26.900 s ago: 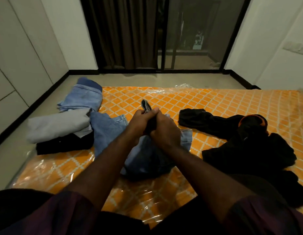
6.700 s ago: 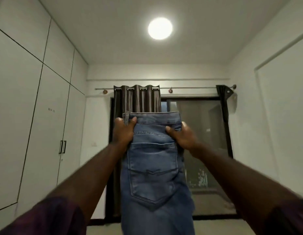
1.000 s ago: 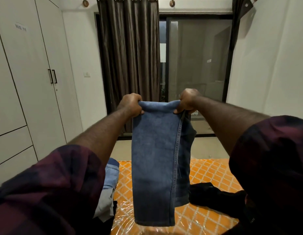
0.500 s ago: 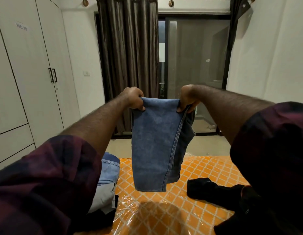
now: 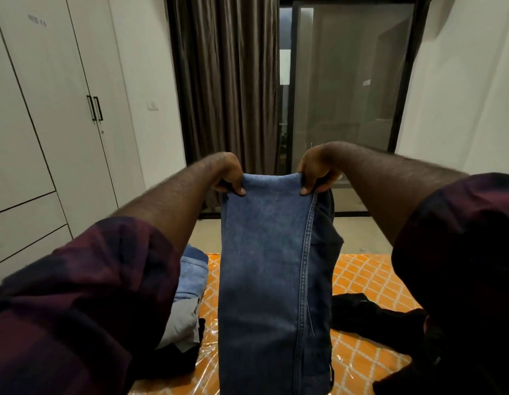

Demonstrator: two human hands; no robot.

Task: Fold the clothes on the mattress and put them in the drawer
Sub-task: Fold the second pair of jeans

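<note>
The jeans [image 5: 264, 266] are being held in the air above the mattress [image 5: 370, 277], hanging doubled over from a fold line at the top. That fold is being pinched at both ends. The left corner is being gripped by the curled fingers and thumb of the left hand [image 5: 229, 178], and the right corner is being gripped in the same way by the right hand [image 5: 316, 171].

For this step to go well, the fold is best being kept taut and level between the two grips. A darker back layer is peeking out on the right and should be drawn flush with the front one. The hanging end can then be lowered first onto the mattress middle, so that the next fold is made against a flat surface.

The denim is mid-blue, thick and slightly faded, and a raised double-stitched seam is running down its right side. It is probably stiff enough to hold a crease. The mattress is orange with a white diamond lattice and is being covered by glossy, crinkled clear plastic, which is likely slippery.

A folded stack [image 5: 187, 303] of pale denim, soft grey and black is lying at the left edge. Crumpled black clothes [image 5: 370, 312] are lying toward the right edge. Flat white drawer fronts [image 5: 28, 220] are showing at the far left.
</note>
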